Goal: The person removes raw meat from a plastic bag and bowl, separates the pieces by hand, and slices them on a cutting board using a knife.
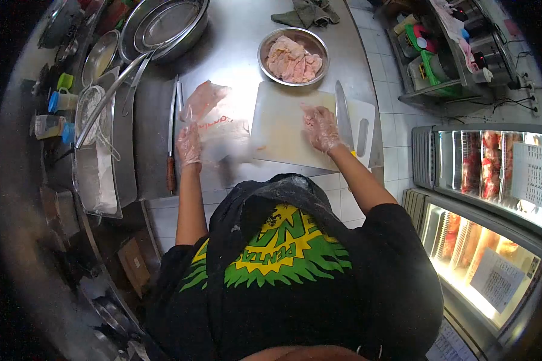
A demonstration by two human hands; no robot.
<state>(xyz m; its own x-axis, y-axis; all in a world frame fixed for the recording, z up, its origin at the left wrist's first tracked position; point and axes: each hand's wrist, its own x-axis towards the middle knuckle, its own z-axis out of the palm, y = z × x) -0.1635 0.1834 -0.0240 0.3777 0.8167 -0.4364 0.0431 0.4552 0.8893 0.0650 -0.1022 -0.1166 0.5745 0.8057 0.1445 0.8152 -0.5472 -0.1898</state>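
Over the steel table, my left hand (190,144), in a clear plastic glove, is closed on the lower end of a clear plastic bag (214,117) with red writing and something pink near its top. My right hand (322,128), also gloved, is above the white cutting board (283,120), its fingers curled around a small piece of pale pink meat (308,110). Just right of that hand a knife (343,114) lies on the board. Behind the board stands a steel bowl (263,57) of raw pale meat (293,59).
Large steel bowls (202,27) stand at the back left, and a dark cloth (307,14) lies at the back. A long wooden-handled tool (171,171) lies left of the bag. Lit fridges (482,253) and a shelf (442,93) are at the right.
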